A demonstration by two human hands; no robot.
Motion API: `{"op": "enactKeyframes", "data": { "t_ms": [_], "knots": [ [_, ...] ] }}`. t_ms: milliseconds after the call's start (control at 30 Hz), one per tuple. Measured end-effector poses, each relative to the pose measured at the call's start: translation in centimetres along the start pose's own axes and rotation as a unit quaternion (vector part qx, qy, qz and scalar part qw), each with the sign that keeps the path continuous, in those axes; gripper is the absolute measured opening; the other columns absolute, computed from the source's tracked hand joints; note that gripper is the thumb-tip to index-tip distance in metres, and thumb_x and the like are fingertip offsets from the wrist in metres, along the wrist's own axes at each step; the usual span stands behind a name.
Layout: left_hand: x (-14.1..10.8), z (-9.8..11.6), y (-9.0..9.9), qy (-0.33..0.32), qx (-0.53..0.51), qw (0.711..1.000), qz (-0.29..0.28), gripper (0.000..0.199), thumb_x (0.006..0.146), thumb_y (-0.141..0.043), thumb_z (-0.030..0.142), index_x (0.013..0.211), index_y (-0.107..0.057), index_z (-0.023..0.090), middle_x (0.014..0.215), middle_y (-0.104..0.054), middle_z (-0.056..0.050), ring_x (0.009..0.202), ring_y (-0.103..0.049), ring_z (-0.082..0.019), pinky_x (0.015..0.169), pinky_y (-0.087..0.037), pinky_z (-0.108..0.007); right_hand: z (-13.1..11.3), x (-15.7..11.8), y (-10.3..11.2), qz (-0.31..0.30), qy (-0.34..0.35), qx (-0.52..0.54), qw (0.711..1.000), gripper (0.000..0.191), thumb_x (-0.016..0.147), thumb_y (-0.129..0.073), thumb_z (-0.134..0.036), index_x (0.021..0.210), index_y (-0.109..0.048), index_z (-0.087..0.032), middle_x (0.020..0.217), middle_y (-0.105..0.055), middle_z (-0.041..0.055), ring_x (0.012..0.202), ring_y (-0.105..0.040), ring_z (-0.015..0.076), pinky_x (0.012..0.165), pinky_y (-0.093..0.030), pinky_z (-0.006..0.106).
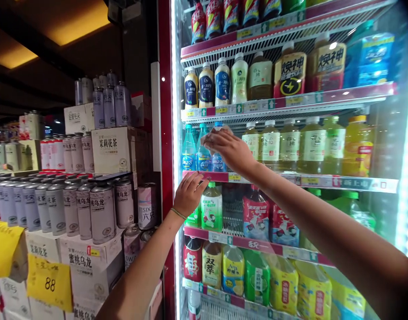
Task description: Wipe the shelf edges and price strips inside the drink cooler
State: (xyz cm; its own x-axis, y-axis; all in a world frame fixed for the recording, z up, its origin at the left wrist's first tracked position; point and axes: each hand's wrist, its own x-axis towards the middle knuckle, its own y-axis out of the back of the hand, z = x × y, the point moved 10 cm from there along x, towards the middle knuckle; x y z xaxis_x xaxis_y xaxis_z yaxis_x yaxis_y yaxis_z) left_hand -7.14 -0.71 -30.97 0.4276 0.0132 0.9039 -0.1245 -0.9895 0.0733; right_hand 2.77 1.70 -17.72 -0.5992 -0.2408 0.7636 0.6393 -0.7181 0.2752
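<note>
Cloth (205,140), pale, thin and crumpled, its folds whitish and slightly see-through, lies bunched under the right hand (232,150), whose fingers are bent closed over it. It sits in front of the upper parts of blue-labelled bottles (189,153) on the cooler's middle shelf; whether it touches them I cannot tell. Below, the left hand (189,192) has its fingers bent at the shelf's reddish front strip (223,177); their grip is unclear. Green-labelled bottles (211,211) stand beneath; stacked cans (103,215) fill the left.
</note>
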Motion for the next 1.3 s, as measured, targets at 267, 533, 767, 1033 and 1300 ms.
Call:
{"op": "enactKeyframes", "data": {
  "t_ms": [267, 533, 767, 1033, 1300],
  "knots": [
    [2.6, 3.5, -0.5, -0.013, -0.016, 1.0, 0.003, 0.036, 0.095, -0.052, 0.01, 0.123, -0.068, 0.025, 0.123, -0.072, -0.008, 0.132, -0.063, -0.026, 0.119, -0.049, -0.051, 1.0, -1.8, 0.8, -0.028, 0.033, 0.007, 0.999, 0.046, 0.102, -0.053, -0.015, 0.141, -0.064, -0.035, 0.148, -0.064, -0.0006, 0.144, -0.053, 0.025, 0.123, -0.045, 0.049],
    [2.9, 4.8, -0.4, -0.024, 0.002, 0.999, 0.047, 0.035, 0.089, -0.056, 0.007, 0.119, -0.068, 0.02, 0.122, -0.071, -0.011, 0.13, -0.063, -0.028, 0.116, -0.051, -0.051, 1.7, -2.9, 2.0, -0.036, 0.058, 0.007, 0.998, 0.049, 0.101, -0.051, -0.013, 0.146, -0.06, -0.032, 0.15, -0.062, 0.0005, 0.146, -0.05, 0.0251, 0.125, -0.043, 0.052],
    [3.5, 4.8, -0.9, 0.032, -0.014, 0.997, 0.067, 0.038, 0.09, -0.055, 0.007, 0.122, -0.067, 0.023, 0.126, -0.07, -0.009, 0.132, -0.061, -0.028, 0.12, -0.046, -0.054, 4.7, -2.8, 4.1, 0.006, -0.017, -0.014, 1.0, 0.049, 0.099, -0.053, -0.007, 0.14, -0.066, -0.03, 0.146, -0.065, 0.0043, 0.143, -0.054, 0.0285, 0.117, -0.052, 0.051],
    [4.7, 5.5, -0.8, 0.038, -0.013, 0.997, 0.071, 0.04, 0.091, -0.055, 0.006, 0.127, -0.064, 0.022, 0.128, -0.069, -0.009, 0.132, -0.061, -0.027, 0.12, -0.046, -0.053, 6.6, -5.0, 5.7, 0.037, -0.041, -0.016, 0.998, 0.048, 0.098, -0.053, -0.007, 0.135, -0.07, -0.032, 0.145, -0.066, 0.0019, 0.14, -0.056, 0.0274, 0.115, -0.053, 0.052],
    [6.1, 6.7, -1.6, 0.04, -0.058, 0.996, 0.049, 0.042, 0.093, -0.053, 0.009, 0.13, -0.063, 0.025, 0.134, -0.067, -0.008, 0.138, -0.056, -0.026, 0.123, -0.042, -0.054, 6.0, -7.2, 6.2, -0.008, 0.019, -0.009, 1.0, 0.048, 0.1, -0.051, -0.008, 0.137, -0.068, -0.033, 0.147, -0.065, 0.0001, 0.141, -0.056, 0.0253, 0.118, -0.051, 0.051]
  ]
}}
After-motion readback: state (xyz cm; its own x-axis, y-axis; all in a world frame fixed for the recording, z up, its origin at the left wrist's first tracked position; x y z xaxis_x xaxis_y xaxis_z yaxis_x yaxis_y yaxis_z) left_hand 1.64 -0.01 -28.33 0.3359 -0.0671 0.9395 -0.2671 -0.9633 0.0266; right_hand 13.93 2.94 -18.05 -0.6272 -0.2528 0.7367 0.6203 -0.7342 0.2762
